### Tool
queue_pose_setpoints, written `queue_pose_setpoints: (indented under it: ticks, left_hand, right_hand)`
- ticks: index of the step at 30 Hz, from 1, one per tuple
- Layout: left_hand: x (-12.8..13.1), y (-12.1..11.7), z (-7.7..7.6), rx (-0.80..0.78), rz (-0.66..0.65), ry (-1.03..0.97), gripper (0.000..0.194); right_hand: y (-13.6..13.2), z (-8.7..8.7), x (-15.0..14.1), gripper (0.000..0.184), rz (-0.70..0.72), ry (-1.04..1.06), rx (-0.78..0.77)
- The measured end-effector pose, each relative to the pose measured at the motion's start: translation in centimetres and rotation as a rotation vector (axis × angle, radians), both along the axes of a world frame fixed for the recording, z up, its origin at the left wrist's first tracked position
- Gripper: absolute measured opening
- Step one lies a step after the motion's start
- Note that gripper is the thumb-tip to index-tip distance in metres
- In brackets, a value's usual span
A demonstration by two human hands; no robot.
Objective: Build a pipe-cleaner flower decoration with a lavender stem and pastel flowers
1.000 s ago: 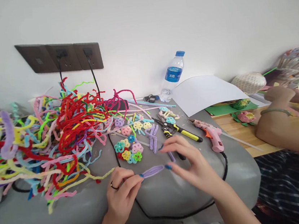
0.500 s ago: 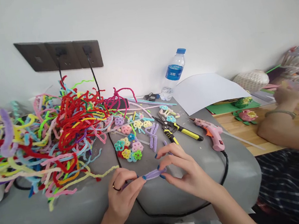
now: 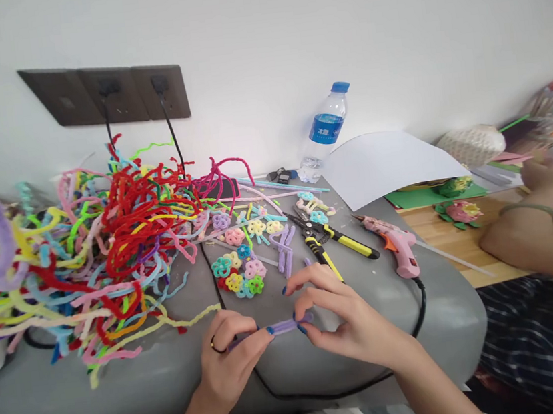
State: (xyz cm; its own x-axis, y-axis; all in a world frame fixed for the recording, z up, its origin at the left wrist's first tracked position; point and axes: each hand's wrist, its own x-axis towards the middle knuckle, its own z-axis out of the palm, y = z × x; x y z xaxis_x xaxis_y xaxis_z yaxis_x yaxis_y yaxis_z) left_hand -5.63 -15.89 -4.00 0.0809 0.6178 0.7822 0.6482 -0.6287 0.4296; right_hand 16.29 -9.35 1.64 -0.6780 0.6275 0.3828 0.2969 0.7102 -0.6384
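My left hand (image 3: 232, 357) and my right hand (image 3: 341, 320) both pinch a short folded lilac pipe cleaner (image 3: 285, 325) between them, low over the grey padded surface (image 3: 327, 375). The left hand wears a ring and grips the piece's left end; the right thumb and fingers close on its right end. Just beyond lie small pipe-cleaner flowers (image 3: 239, 272) and a few lilac pieces (image 3: 284, 249).
A big tangle of coloured pipe cleaners (image 3: 85, 250) fills the left. Yellow-handled pliers (image 3: 329, 244), a pink glue gun (image 3: 395, 249) with a black cord, a water bottle (image 3: 325, 130) and white paper (image 3: 387, 166) lie behind. Another person's arm (image 3: 536, 229) works at the right.
My right hand has closed onto the right end of the lilac piece, after being spread beside it. The two hands have drawn nearer together. The view tilted slightly.
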Motion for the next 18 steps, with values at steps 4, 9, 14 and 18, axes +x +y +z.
queue_pose_setpoints:
  ticks: [4, 9, 14, 18]
  left_hand:
    - [-0.01, 0.01, 0.02, 0.001, -0.016, 0.012, 0.017]
    - [-0.06, -0.01, -0.10, -0.003, -0.014, 0.018, 0.016]
    - [-0.05, -0.09, -0.34, -0.019, -0.009, 0.015, 0.016]
    - [-0.03, 0.03, -0.32, -0.025, -0.027, 0.031, 0.015]
  right_hand:
    - [0.12, 0.09, 0.02, 0.019, 0.009, -0.001, 0.037]
    - [0.25, 0.31, -0.01, 0.020, 0.014, -0.014, 0.088]
    - [0.17, 0.42, -0.10, 0.021, 0.004, -0.017, 0.142]
    - [0.10, 0.28, -0.17, 0.022, -0.015, -0.028, 0.218]
